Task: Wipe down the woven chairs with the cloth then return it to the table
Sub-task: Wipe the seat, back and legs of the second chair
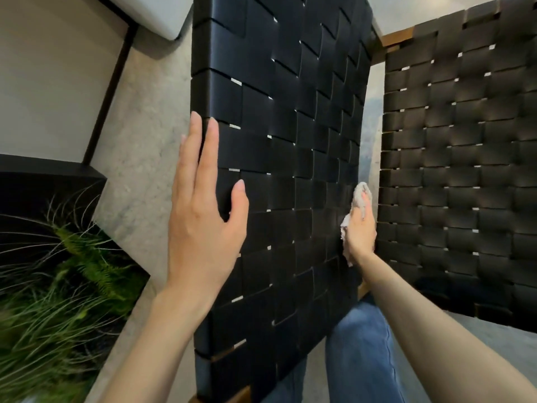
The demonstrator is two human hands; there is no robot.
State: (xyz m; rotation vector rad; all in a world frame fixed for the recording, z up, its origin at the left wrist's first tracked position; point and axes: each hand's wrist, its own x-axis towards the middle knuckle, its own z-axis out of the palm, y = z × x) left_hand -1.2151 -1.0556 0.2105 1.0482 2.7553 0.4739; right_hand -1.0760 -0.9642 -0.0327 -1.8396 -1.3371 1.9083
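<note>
A black woven chair panel (290, 141) fills the middle of the head view, set in a wooden frame. My left hand (203, 210) lies flat against its left edge, fingers straight and thumb on the weave. My right hand (361, 228) holds a crumpled light cloth (359, 199) against the panel's right edge, fingers wrapped round the cloth. A second black woven chair (465, 170) stands to the right, with a narrow gap between the two. The table is not in view.
A black planter box (52, 181) with green grass and fern (58, 301) sits at the lower left. A white cushion (157, 16) lies at the top left. Pale stone floor (139, 141) runs beside the chair. My jeans-clad legs (360, 344) show below the panel.
</note>
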